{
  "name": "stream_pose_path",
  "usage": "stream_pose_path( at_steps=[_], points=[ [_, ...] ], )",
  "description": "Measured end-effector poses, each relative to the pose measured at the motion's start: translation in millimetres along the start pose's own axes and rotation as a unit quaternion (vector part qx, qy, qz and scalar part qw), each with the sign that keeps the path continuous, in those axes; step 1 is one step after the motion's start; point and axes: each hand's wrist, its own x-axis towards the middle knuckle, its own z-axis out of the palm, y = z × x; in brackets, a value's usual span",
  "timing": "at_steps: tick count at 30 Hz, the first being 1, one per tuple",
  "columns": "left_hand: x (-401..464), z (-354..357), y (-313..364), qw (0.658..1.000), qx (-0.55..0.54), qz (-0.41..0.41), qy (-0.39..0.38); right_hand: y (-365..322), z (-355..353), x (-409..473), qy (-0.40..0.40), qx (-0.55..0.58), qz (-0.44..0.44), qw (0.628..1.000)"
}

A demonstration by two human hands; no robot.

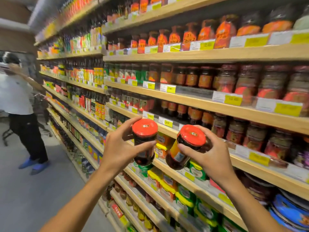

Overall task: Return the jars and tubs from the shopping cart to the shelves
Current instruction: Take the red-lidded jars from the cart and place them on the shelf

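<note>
At nine o'clock a person in a white top (15,96) and dark trousers stands on the grey aisle floor (33,190), near the far end of the wooden shelves (217,108). Just left of centre, the left hand (120,148) grips a left jar (144,141), fingers (145,145) curled round its dark glass body below a red lid; the contents look dark brown, nearly black, and the jar stands close to upright. At about three o'clock from it, just beside but not touching, the right hand (212,156) holds a right jar (185,146), fingers wrapped round its shoulder, thumb across the front; this one tilts its red lid toward the camera and carries a yellow label over the same dark filling. Both jars hang in the air in front of the shelf edge. Behind them, from twelve to four o'clock, rows of shelf jars (247,136) hold reddish-brown paste, and green-and-yellow tubs (197,171) sit lower down at five o'clock.
</note>
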Motion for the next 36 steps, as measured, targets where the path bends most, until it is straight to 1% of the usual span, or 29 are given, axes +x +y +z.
stream_pose_path(
  at_steps=[4, 8, 14, 19, 26, 32, 36],
  points=[
    [41, 0, -32, 1.0, -0.006, 0.008, 0.0, 17, 20, 40, 0.013, -0.004, -0.009, 1.0],
    [77, 4, -65, 0.999, -0.02, 0.028, -0.009, 28, 39, 67, 0.023, -0.019, -0.001, 1.0],
    [146, 14, -124, 0.992, -0.089, 0.061, -0.06, 41, 70, 104, 0.09, -0.085, 0.008, 0.992],
    [197, 11, -157, 0.983, -0.131, 0.086, -0.097, 36, 97, 140, 0.146, -0.122, 0.003, 0.982],
    [245, 16, -171, 0.968, -0.181, 0.108, -0.139, 15, 102, 165, 0.218, -0.159, 0.002, 0.963],
    [257, 26, -163, 0.957, -0.212, 0.127, -0.154, -12, 89, 191, 0.279, -0.162, -0.061, 0.945],
    [259, 27, -159, 0.948, -0.239, 0.123, -0.17, -20, 76, 217, 0.306, -0.177, -0.103, 0.93]
  ],
)
